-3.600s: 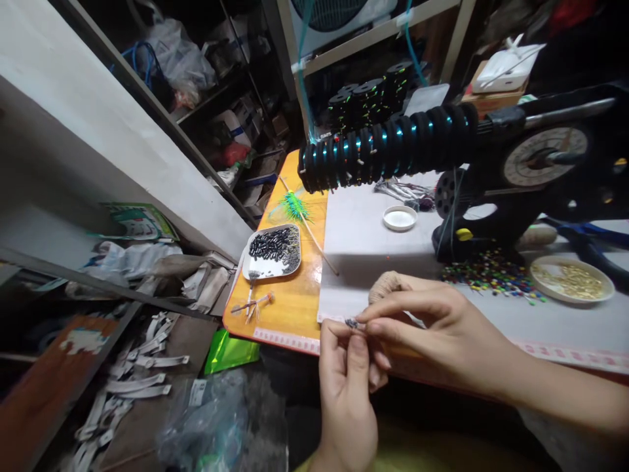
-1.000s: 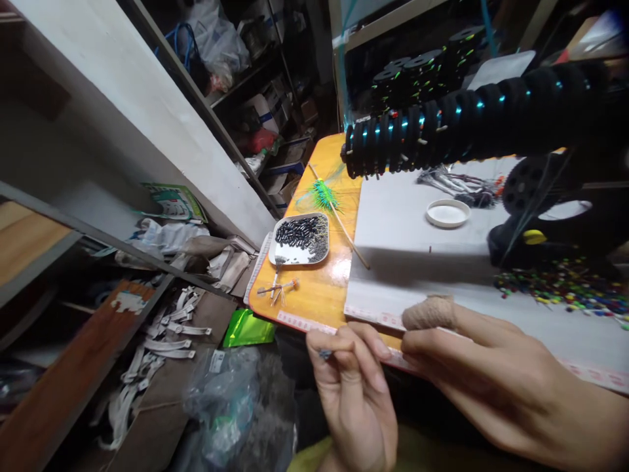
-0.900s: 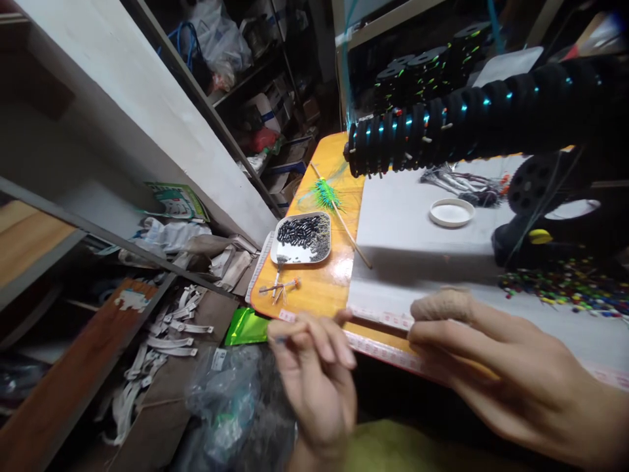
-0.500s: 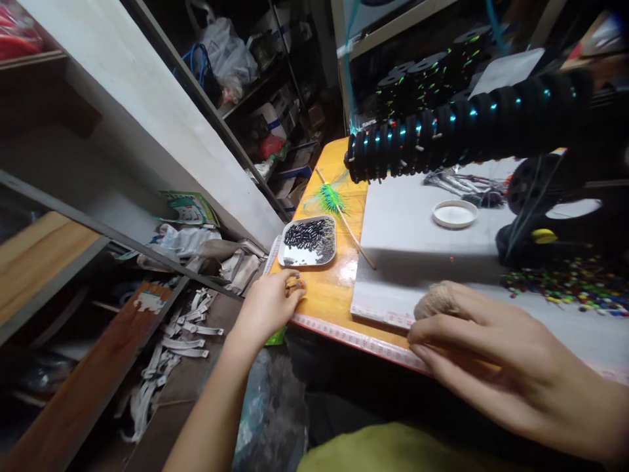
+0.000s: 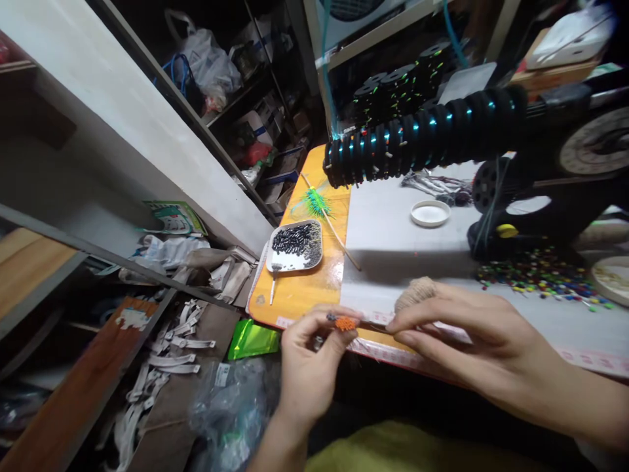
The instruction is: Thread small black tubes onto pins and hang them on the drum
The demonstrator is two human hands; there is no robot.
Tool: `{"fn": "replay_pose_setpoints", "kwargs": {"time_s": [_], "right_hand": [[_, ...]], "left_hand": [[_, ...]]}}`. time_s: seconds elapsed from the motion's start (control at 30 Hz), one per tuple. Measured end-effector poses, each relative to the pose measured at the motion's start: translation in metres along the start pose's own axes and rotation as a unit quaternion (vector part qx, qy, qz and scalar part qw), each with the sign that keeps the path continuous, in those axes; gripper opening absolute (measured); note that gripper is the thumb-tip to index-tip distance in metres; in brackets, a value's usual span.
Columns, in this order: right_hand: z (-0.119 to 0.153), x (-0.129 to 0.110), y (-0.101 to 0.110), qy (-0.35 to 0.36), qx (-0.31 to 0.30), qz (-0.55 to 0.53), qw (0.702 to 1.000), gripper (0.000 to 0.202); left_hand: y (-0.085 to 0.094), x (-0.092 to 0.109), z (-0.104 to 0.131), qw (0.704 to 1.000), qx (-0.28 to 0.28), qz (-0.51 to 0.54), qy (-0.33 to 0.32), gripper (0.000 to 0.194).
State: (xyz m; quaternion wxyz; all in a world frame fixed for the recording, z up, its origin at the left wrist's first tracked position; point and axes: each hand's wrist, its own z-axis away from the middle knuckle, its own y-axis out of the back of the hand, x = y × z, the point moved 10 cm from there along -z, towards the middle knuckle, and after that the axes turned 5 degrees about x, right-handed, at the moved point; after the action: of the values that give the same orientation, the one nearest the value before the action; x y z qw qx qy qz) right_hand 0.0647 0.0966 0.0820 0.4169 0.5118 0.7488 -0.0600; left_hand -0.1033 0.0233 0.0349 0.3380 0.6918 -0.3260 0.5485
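Close to the table's front edge, my left hand (image 5: pixel 317 357) pinches a small cluster of tiny orange pieces (image 5: pixel 346 323) with dark ends beside it. My right hand (image 5: pixel 484 351) has thumb and fingertips pressed together just to the right. A thin dark strand or rod (image 5: pixel 374 325) runs between the cluster and those fingertips. Something beige and coarse like twine (image 5: pixel 415 292) sits at my right index finger; whether it is worn or held I cannot tell. A white tray (image 5: pixel 295 267) of black tube-like beads (image 5: pixel 296 240) lies beyond my left hand.
A black machine arm (image 5: pixel 427 134) wrapped in rings overhangs the table. Beneath it are a white round lid (image 5: pixel 430 214) and scattered coloured beads or pins (image 5: pixel 538 274). A stick with green bristles (image 5: pixel 317 203) and a white thin tool (image 5: pixel 272 288) lie near the tray.
My left hand has moved from beside the tray rightward to near my right hand, with the orange cluster now plainly visible. The view has shifted slightly, showing more of the machine.
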Motion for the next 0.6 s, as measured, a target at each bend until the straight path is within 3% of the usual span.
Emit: {"fn": "replay_pose_setpoints", "kwargs": {"time_s": [0.1,0.17,0.43,0.6], "right_hand": [[0.001,0.010,0.001,-0.045,0.016,-0.030,0.998,0.012],[0.000,0.015,0.000,-0.072,0.016,-0.043,0.996,0.013],[-0.001,0.019,-0.002,-0.102,-0.014,-0.055,0.993,0.017],[-0.001,0.014,0.004,-0.062,0.017,-0.013,0.998,0.013]], "left_hand": [[-0.027,-0.027,0.018,0.990,0.005,0.110,0.089,0.026],[-0.037,-0.035,0.024,0.984,0.014,0.147,0.105,0.029],[-0.053,-0.026,0.025,0.987,-0.013,0.140,0.077,0.028],[-0.053,-0.031,0.031,0.972,0.039,0.205,0.104,0.021]]}}
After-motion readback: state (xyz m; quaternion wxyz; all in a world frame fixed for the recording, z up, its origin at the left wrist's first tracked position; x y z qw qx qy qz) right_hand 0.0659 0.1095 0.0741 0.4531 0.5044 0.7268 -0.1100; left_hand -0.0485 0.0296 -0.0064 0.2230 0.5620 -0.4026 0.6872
